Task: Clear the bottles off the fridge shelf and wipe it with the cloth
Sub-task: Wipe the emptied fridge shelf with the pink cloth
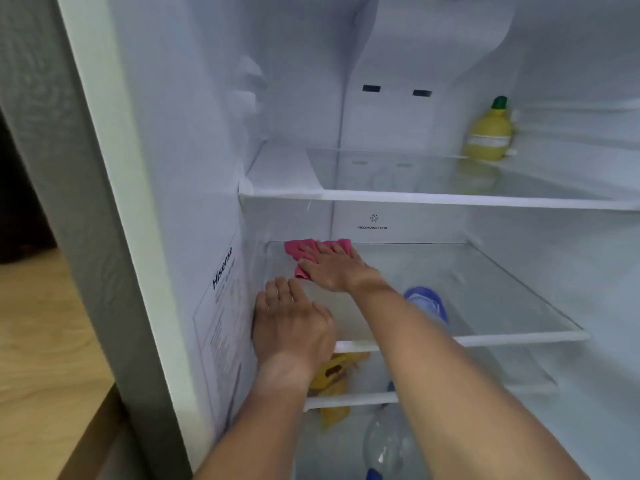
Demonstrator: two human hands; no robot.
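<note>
My right hand (pixel 332 266) lies flat on a pink cloth (pixel 300 247) at the back left corner of the middle glass shelf (pixel 502 306). My left hand (pixel 292 320) rests palm down on the front left of that same shelf, against the fridge's side wall, fingers together and holding nothing. No bottle stands on this shelf. Through the glass I see a blue-capped bottle (pixel 427 301) on the level below. A clear plastic bottle (pixel 388 445) lies lower still.
A yellow lemon-shaped bottle with a green cap (pixel 490 131) stands at the back right of the upper shelf (pixel 450 197). A yellow packet (pixel 334 375) sits below the middle shelf. The fridge's left wall carries a label sticker (pixel 221 327). Wooden floor (pixel 38 341) lies to the left.
</note>
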